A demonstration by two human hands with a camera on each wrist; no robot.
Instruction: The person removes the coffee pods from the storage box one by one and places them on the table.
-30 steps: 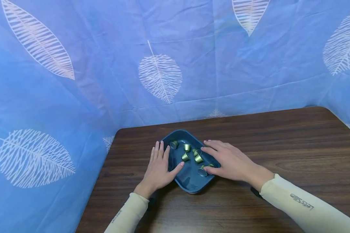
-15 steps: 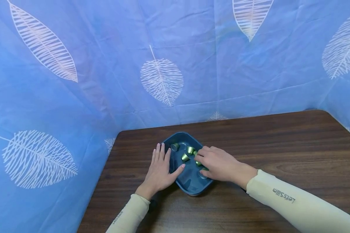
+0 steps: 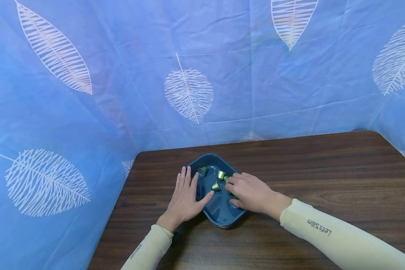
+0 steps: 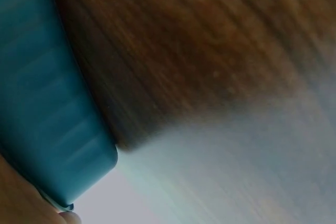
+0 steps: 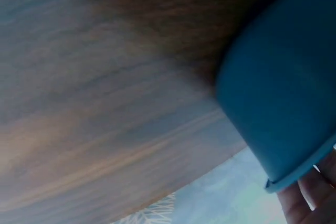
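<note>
A dark blue rectangular tray (image 3: 219, 221) with raised walls sits on the table, turned cornerwise. Inside it lie several green-gold coffee capsules, among them one capsule (image 3: 202, 171) at the far left, one capsule (image 3: 221, 175) near the middle and another capsule (image 3: 216, 186) just below. My left hand (image 3: 185, 200) rests along the tray's left rim, fingers straight and thumb over the inside. My right hand (image 3: 251, 193) reaches over the right rim with curled fingers and thumb around capsules at that side, which it partly hides. Both wrist views show mostly the tray's outer wall (image 4: 52, 93).
The brown wood-grain table (image 3: 324, 168) extends right and in front of the tray. A blue cloth (image 3: 229, 75) with white leaf prints hangs behind and to the left of the table.
My right hand has moved left from the rim into the tray, and its fingers have curled over the capsules there. Some capsules have shifted slightly. My left hand keeps its place.
</note>
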